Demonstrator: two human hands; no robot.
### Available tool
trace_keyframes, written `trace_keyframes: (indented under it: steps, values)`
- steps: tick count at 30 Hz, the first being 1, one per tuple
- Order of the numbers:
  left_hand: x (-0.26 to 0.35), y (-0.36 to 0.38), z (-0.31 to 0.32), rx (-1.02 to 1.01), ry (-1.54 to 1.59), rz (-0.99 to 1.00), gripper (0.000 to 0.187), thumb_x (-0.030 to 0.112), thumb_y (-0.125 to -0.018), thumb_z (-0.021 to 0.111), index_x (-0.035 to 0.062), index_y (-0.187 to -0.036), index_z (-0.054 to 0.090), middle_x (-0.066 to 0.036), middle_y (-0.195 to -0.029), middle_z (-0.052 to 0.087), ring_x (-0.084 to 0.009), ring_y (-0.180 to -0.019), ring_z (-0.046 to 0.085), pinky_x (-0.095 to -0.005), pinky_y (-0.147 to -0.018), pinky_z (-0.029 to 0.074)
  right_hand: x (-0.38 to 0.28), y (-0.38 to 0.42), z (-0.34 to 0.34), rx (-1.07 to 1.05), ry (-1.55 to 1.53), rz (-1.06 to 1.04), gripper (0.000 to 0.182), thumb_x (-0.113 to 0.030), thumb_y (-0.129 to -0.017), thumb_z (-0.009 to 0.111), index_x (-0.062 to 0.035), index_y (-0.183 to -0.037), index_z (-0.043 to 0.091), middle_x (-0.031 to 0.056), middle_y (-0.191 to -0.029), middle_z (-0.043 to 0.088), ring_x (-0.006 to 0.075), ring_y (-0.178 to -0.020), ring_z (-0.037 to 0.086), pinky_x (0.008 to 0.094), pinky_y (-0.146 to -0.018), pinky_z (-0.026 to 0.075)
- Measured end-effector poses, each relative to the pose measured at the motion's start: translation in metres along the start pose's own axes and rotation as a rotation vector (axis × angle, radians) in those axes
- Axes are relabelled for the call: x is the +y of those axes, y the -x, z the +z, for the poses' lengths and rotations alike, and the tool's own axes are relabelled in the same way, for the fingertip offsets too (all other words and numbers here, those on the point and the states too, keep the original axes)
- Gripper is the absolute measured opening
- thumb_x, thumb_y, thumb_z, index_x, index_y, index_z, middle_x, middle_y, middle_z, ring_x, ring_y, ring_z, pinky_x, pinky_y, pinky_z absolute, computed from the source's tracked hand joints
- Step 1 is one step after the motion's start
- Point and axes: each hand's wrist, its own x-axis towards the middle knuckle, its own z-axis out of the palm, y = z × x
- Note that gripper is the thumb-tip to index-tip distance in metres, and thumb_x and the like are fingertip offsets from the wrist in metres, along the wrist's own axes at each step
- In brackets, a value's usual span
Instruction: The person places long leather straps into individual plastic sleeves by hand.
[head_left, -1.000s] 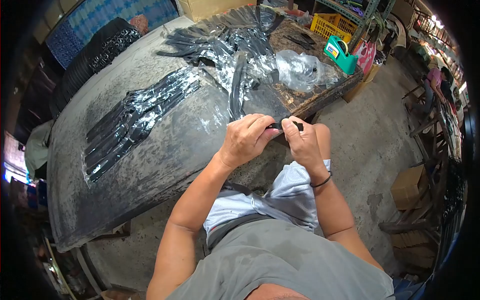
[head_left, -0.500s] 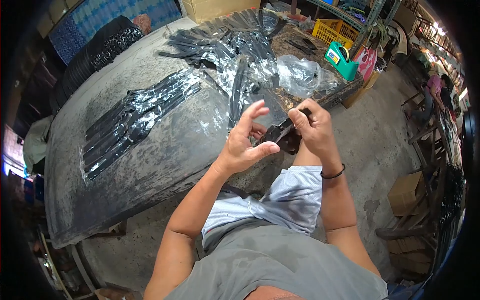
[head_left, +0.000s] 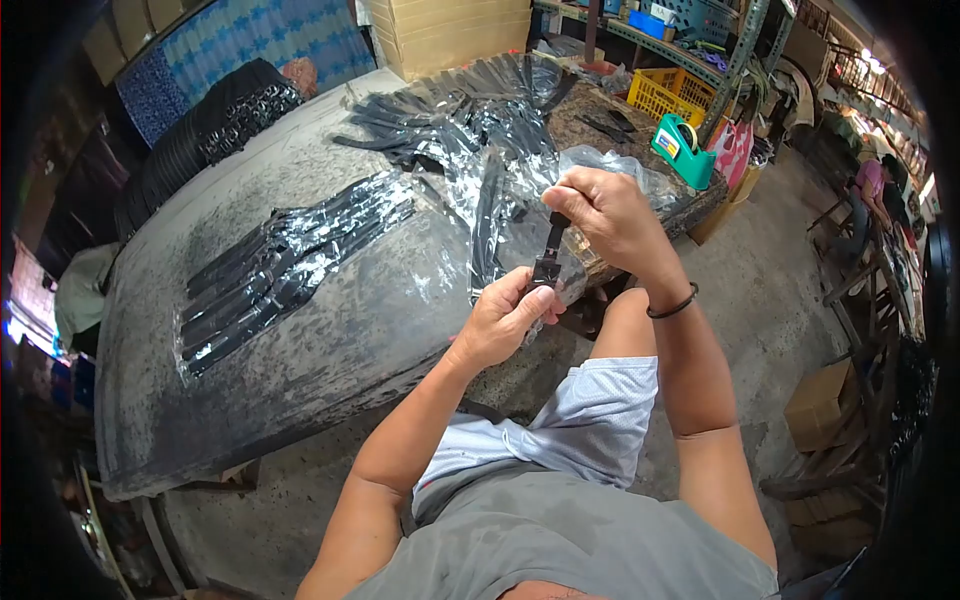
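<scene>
A black strap (head_left: 554, 240) with a dark buckle-like piece (head_left: 546, 270) stretches between my two hands above the table's near right edge. My left hand (head_left: 500, 318) is closed on its lower end, thumb pressed near the buckle-like piece. Higher up, my right hand (head_left: 603, 208) grips the other end in a fist. Clear plastic shows just behind the strap; whether it is attached cannot be made out. Beyond my hands lies a heap of black strips in shiny clear wrapping (head_left: 470, 130). A flat wrapped bundle of black strips (head_left: 300, 255) rests to the left.
The worn grey table (head_left: 330, 400) spans the left and middle. On its right side are a green tape dispenser (head_left: 684, 152) and a crumpled clear bag (head_left: 600, 160). A cardboard box (head_left: 450, 38), yellow crate (head_left: 668, 95) and shelf stand behind. Another person (head_left: 872, 190) sits far right.
My left hand has closed its spread fingers onto the strap's lower end. My right hand has moved up and slightly left, and the strap now runs nearly upright. The view has shifted slightly.
</scene>
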Motion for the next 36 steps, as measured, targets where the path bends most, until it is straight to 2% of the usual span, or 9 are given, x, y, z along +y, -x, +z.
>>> trace_keyframes:
  steps: [6, 8, 12, 18, 25, 31, 32, 33, 36]
  values:
    - [0.003, -0.006, 0.006, 0.068, 0.116, 0.046, 0.024, 0.019, -0.099, 0.049, -0.0004, -0.11, 0.056, -0.008, -0.093, 0.065, -0.0126, -0.08, 0.061, -0.0271, -0.075, 0.05, 0.008, -0.005, 0.0, -0.051, -0.055, -0.046, 0.025, -0.023, -0.088, 0.063, 0.0019, -0.085, 0.065, 0.0146, -0.068, 0.061, 0.0233, -0.058, 0.055, 0.0336, -0.056, 0.043]
    - [0.004, -0.007, 0.006, 0.074, 0.117, 0.033, 0.026, 0.021, -0.099, 0.048, -0.0004, -0.111, 0.056, -0.008, -0.095, 0.065, -0.0132, -0.08, 0.062, -0.0273, -0.076, 0.05, 0.012, -0.006, 0.0, -0.084, -0.173, 0.044, 0.024, -0.022, -0.088, 0.064, 0.0018, -0.086, 0.065, 0.012, -0.068, 0.059, 0.021, -0.062, 0.055, 0.0328, -0.058, 0.043]
    - [0.011, -0.008, 0.012, 0.163, 0.205, 0.001, 0.027, 0.022, -0.1, 0.047, -0.0002, -0.113, 0.055, -0.009, -0.096, 0.065, -0.0138, -0.08, 0.063, -0.0274, -0.076, 0.051, 0.013, -0.011, -0.003, -0.025, -0.08, -0.063, 0.023, -0.022, -0.087, 0.065, 0.0013, -0.086, 0.066, 0.0098, -0.071, 0.056, 0.0204, -0.065, 0.054, 0.0324, -0.059, 0.042]
    - [0.02, -0.012, 0.012, 0.152, 0.122, 0.141, 0.028, 0.023, -0.101, 0.045, 0.0001, -0.112, 0.054, -0.01, -0.096, 0.065, -0.0142, -0.082, 0.063, -0.0278, -0.077, 0.052, 0.004, -0.013, -0.002, 0.027, -0.06, -0.158, 0.021, -0.02, -0.086, 0.067, 0.0008, -0.086, 0.068, 0.0093, -0.074, 0.055, 0.0208, -0.067, 0.054, 0.0322, -0.06, 0.042]
    - [0.044, -0.025, 0.01, 0.229, 0.24, 0.129, 0.036, 0.031, -0.102, 0.041, -0.0007, -0.109, 0.056, -0.01, -0.089, 0.066, -0.0145, -0.073, 0.065, -0.0257, -0.065, 0.054, 0.003, -0.007, 0.009, -0.076, -0.07, -0.175, 0.018, -0.017, -0.085, 0.066, 0.0004, -0.087, 0.069, 0.0111, -0.077, 0.056, 0.0237, -0.07, 0.056, 0.0337, -0.064, 0.044]
    - [0.06, -0.035, 0.013, 0.293, 0.273, 0.133, 0.04, 0.035, -0.101, 0.04, 0.0004, -0.113, 0.055, -0.009, -0.092, 0.065, -0.0153, -0.073, 0.067, -0.0262, -0.06, 0.057, 0.006, -0.004, 0.011, -0.126, -0.307, -0.066, 0.019, -0.018, -0.084, 0.066, -0.0003, -0.091, 0.068, 0.0122, -0.098, 0.058, 0.0224, -0.091, 0.057, 0.0325, -0.073, 0.048]
    - [0.059, -0.035, 0.008, 0.243, 0.288, 0.101, 0.047, 0.042, -0.1, 0.039, 0.0032, -0.125, 0.051, -0.009, -0.098, 0.064, -0.0166, -0.077, 0.068, -0.0276, -0.061, 0.057, -0.001, -0.003, 0.006, -0.165, -0.201, -0.11, 0.022, -0.019, -0.084, 0.067, 0.0001, -0.094, 0.067, 0.0118, -0.105, 0.056, 0.0221, -0.096, 0.056, 0.0323, -0.075, 0.049]
    - [0.06, -0.034, 0.009, 0.258, 0.293, 0.099, 0.047, 0.042, -0.1, 0.039, 0.0032, -0.125, 0.051, -0.009, -0.098, 0.064, -0.0166, -0.077, 0.068, -0.0276, -0.061, 0.057, -0.003, -0.003, 0.003, -0.202, -0.095, -0.159, 0.026, -0.02, -0.083, 0.068, 0.0004, -0.098, 0.066, 0.0114, -0.111, 0.054, 0.0218, -0.102, 0.055, 0.0321, -0.077, 0.049]
    - [0.065, -0.031, 0.01, 0.105, 0.419, 0.061, 0.061, 0.05, -0.097, 0.038, 0.0118, -0.144, 0.032, -0.01, -0.115, 0.059, -0.0185, -0.084, 0.067, -0.0295, -0.062, 0.058, 0.005, -0.003, 0.005, -0.231, -0.214, -0.104, 0.028, -0.016, -0.081, 0.071, 0.0026, -0.099, 0.062, 0.0109, -0.114, 0.052, 0.0197, -0.099, 0.056, 0.0294, -0.077, 0.049]
